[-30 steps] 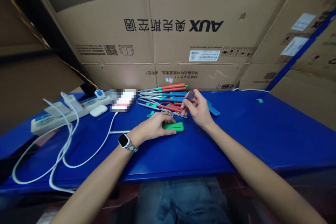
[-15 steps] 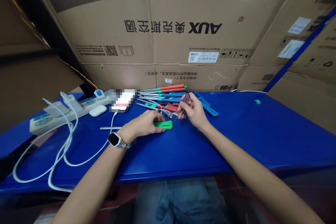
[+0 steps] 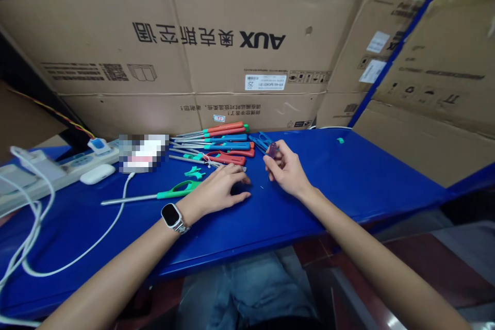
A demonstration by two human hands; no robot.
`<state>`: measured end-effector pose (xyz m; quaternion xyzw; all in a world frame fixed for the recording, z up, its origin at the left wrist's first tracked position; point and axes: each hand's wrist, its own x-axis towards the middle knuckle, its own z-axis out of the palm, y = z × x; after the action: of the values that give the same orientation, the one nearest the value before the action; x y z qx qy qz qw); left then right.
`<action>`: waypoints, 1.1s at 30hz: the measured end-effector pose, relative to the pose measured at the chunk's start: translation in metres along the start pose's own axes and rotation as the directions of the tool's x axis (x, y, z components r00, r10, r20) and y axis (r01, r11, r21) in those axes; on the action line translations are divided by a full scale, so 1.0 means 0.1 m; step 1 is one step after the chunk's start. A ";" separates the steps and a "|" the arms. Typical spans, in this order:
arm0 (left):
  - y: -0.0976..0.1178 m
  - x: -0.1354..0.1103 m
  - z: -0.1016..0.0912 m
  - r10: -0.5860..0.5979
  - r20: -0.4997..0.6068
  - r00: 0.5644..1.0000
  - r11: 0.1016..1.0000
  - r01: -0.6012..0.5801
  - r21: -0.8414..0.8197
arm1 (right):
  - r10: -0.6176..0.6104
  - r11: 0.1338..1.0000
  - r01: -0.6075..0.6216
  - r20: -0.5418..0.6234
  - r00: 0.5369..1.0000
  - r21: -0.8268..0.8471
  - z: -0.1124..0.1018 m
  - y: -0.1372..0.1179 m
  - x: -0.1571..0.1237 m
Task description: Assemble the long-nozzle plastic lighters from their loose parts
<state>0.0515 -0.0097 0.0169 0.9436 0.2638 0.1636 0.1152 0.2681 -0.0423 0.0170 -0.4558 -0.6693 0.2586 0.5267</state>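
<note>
My left hand point(image 3: 220, 191) is low over the blue table, thumb and fingers apart with nothing between the tips. Beside it lies a long green gas lighter point(image 3: 170, 194), its metal tube pointing left; the handle's far end is hidden behind the hand. Small green plastic pieces point(image 3: 194, 171) lie just above that lighter. My right hand point(image 3: 286, 167) is closed around a screwdriver's purple handle point(image 3: 273, 149); the shaft is hard to make out. Several red and blue lighters point(image 3: 230, 138) lie in a row behind my hands, and blue lighters point(image 3: 260, 140) are partly hidden by my right hand.
A power strip point(image 3: 112, 152) with white cables point(image 3: 96, 241), a white case point(image 3: 97, 174) and a blurred phone point(image 3: 145, 153) occupy the left side. Cardboard point(image 3: 216, 72) walls the back. A small green piece point(image 3: 340, 140) lies far right on the blue table point(image 3: 301, 227).
My left hand has let go of the green lighter, which now lies farther left. The right hand still holds the screwdriver, its shaft no longer clearly seen. The view has swung right.
</note>
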 end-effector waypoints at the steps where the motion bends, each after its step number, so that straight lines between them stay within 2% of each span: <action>1: 0.00 0.05 0.02 0.011 0.009 1.000 1.000 -0.011 0.011 | -0.001 1.000 0.001 -0.003 1.000 -0.013 -0.02 0.00 -0.01; 8: 0.01 0.31 0.09 0.042 0.073 0.996 0.999 -0.042 -0.003 | 0.015 0.996 -0.018 0.043 0.999 0.082 0.07 0.05 -0.01; 11: 0.00 0.30 0.12 0.046 0.047 0.998 0.998 -0.044 -0.040 | 0.018 0.993 -0.022 0.038 0.999 0.115 0.10 0.08 0.00; 15: -0.01 0.24 0.14 0.028 0.008 1.000 0.993 -0.027 -0.114 | 0.041 0.980 -0.033 -0.039 0.998 0.196 0.13 0.09 0.05; 24: -0.11 0.11 -0.01 -0.162 -0.129 0.978 0.907 0.097 -0.409 | -0.007 0.935 0.024 -0.048 0.999 0.353 0.33 -0.04 0.28; 28: -0.19 0.00 -0.15 -0.258 -0.139 0.956 0.879 0.172 -0.445 | -0.041 0.924 0.055 -0.045 0.998 0.378 0.50 -0.11 0.43; 33: -0.28 -0.13 -0.22 -0.302 -0.201 0.932 0.864 0.179 -0.471 | -0.082 0.908 0.090 -0.038 0.996 0.408 0.70 -0.16 0.55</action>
<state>0.0197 0.0096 0.0249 0.8203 0.3489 0.3298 0.3109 0.1950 0.0084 0.0343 -0.3078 -0.6146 0.3650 0.6280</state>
